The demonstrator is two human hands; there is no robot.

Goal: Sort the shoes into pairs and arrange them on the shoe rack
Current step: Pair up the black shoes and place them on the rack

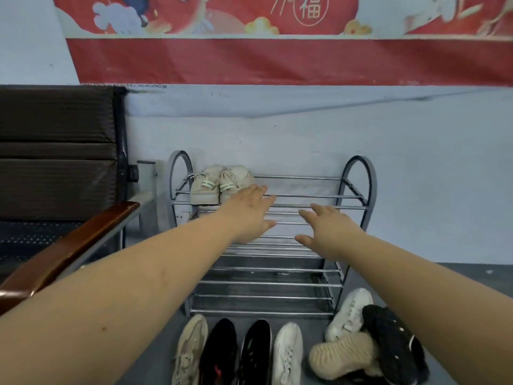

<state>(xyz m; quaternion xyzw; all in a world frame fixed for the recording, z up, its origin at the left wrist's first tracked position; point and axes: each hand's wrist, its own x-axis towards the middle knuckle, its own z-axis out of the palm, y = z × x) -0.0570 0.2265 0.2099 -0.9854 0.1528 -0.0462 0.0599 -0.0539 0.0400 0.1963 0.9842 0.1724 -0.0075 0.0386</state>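
Shoes are waiting to be sorted as a person is reaching both bare arms toward a grey metal shoe rack (358, 173) standing against a pale wall. One cream pair (219, 184) is sitting side by side at the left end of the top shelf, heels facing the camera. The left hand (249, 212) is stretching out flat, fingers straight and holding nothing, its fingertips just beside the right shoe of that pair; whether they are touching it cannot be told. The right hand (327, 229) is hovering in front of the rack's upper rails, fingers spread and empty.

On the grey floor in front of the rack, four shoes are lying in a row: a beige sneaker (190, 351), a black shoe with a pink mark (219, 354), a black shoe with green marks (256, 354) and a white sneaker (287, 354). To their right, a second white sneaker (348, 315), a tan fuzzy shoe (341, 354) and a black fuzzy shoe (388, 343) are lying heaped together, touching. A dark bench with a brown wooden armrest (72, 243) is standing at the left, and a red banner (277, 59) is hanging on the wall above.
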